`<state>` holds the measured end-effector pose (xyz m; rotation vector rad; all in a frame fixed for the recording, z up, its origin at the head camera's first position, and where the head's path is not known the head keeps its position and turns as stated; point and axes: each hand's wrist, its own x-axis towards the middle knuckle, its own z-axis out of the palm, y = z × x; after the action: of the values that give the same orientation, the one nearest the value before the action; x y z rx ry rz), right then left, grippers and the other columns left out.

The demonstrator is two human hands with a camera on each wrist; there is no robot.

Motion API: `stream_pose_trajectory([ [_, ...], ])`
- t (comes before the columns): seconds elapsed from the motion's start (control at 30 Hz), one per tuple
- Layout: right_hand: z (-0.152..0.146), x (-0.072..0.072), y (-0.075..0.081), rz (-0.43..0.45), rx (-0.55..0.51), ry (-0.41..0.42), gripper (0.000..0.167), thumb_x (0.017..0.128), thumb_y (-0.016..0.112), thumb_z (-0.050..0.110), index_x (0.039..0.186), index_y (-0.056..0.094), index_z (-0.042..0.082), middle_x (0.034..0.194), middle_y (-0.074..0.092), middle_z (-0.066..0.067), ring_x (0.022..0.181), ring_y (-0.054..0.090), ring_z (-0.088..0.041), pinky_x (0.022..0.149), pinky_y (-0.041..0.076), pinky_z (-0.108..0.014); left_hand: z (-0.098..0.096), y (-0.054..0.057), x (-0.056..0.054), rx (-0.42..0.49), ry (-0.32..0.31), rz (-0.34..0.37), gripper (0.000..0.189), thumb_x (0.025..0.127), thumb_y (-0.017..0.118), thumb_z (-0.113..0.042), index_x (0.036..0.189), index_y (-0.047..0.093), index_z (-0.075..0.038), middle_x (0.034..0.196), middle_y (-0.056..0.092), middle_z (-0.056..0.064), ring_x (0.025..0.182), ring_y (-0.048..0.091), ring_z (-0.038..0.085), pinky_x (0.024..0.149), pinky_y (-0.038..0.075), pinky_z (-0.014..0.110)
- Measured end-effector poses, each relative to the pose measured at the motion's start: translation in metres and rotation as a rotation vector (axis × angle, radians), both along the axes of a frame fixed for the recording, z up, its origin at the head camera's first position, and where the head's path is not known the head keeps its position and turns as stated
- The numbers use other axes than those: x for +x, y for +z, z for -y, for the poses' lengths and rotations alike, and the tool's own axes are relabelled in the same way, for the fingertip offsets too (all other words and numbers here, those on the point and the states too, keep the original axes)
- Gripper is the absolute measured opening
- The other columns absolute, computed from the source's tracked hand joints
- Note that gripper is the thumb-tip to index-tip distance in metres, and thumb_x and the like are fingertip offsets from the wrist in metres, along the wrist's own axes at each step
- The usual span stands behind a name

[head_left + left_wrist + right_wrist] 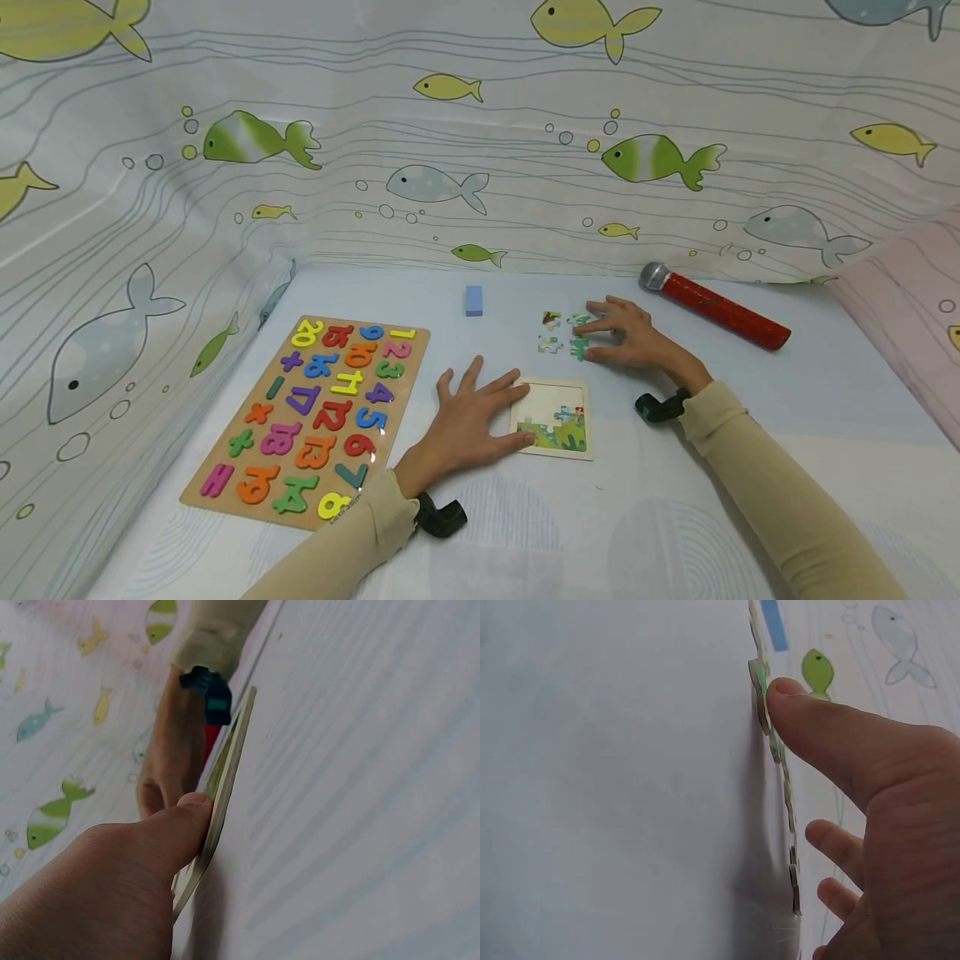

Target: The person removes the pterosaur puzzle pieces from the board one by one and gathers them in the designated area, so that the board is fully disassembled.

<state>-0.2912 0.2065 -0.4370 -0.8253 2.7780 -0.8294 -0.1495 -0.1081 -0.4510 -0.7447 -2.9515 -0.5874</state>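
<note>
A small square jigsaw board (551, 398) with a pale rim lies in the middle, its lower part filled with green pieces. My left hand (471, 421) spreads its fingers at the board's left side, fingertips and thumb over the rim. In the left wrist view the thumb (176, 825) rests on the board's edge. Beyond the board are several loose puzzle pieces (551, 344). Over the right-hand ones reaches my right hand (630, 337), index finger and thumb extended apart. The right wrist view shows its thumb (810, 712) touching a green puzzle piece (760, 694), other fingers spread.
To the left lies a wooden number board (330, 421) with colourful numerals, partly under the left sleeve. A blue block (474, 301) stands toward the back. A red microphone (720, 308) lies at the back right. Fish-printed cloth (525, 225) walls the table's back and sides.
</note>
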Motion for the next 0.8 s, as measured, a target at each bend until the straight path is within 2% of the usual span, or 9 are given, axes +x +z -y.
stream_pose_trajectory([
  [0.27, 0.0005, 0.0021, 0.0003, -0.025, -0.027, -0.013, 0.037, 0.085, 0.082, 0.03, 0.121, 0.077, 0.019, 0.159, 0.043, -0.018, 0.155, 0.012, -0.047, 0.117, 0.002, -0.072, 0.0003, -0.0004, 0.0, -0.001, 0.001, 0.004, 0.073, 0.087, 0.062, -0.07, 0.15, 0.052, -0.034, 0.161, 0.042, -0.012, 0.157, 0.016, 0.042, 0.114, 0.006, 0.074],
  [0.8, 0.0031, 0.0008, -0.0004, -0.033, -0.034, -0.012, 0.035, 0.087, 0.08, 0.029, 0.12, 0.077, 0.018, 0.158, 0.044, -0.02, 0.154, 0.013, -0.047, 0.116, 0.002, -0.072, -0.0002, -0.0009, 0.0003, -0.004, 0.0, -0.006, 0.073, 0.087, 0.061, -0.07, 0.149, 0.053, -0.034, 0.161, 0.043, -0.012, 0.157, 0.017, 0.043, 0.114, 0.007, 0.075],
])
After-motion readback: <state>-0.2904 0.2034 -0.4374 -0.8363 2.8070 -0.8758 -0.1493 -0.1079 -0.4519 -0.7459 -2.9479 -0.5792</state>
